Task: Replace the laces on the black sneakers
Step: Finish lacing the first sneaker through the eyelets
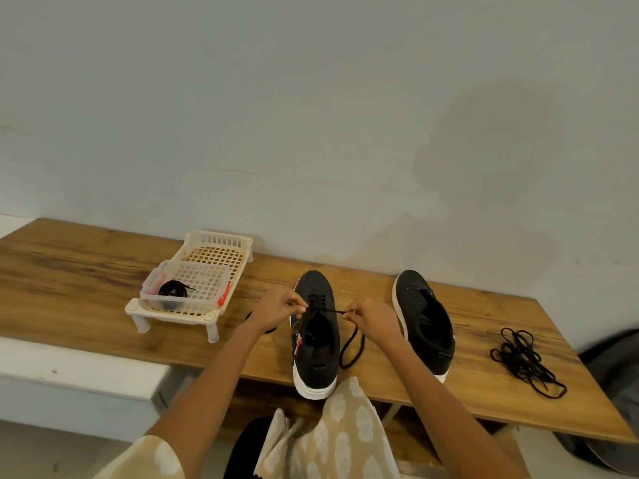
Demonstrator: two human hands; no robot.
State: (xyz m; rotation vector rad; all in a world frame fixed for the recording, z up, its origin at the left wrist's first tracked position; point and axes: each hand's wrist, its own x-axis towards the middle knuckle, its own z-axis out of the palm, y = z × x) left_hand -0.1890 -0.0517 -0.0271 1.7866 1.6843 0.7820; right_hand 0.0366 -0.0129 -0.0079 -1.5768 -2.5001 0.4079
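Two black sneakers with white soles stand on the wooden table [86,271]. The left sneaker [316,344] has a black lace [351,347] threaded through its front eyelets. My left hand [276,309] pinches the lace at the shoe's left side, and my right hand [375,319] pinches the lace at its right side. The lace is taut between them, and a loop hangs down to the right of the shoe. The right sneaker [427,316] has no lace in its eyelets.
A pile of loose black laces [525,361] lies at the right of the table. A white plastic rack [204,278] at the left carries a clear box [188,288] with a coiled black lace [172,291]. A wall stands right behind the table.
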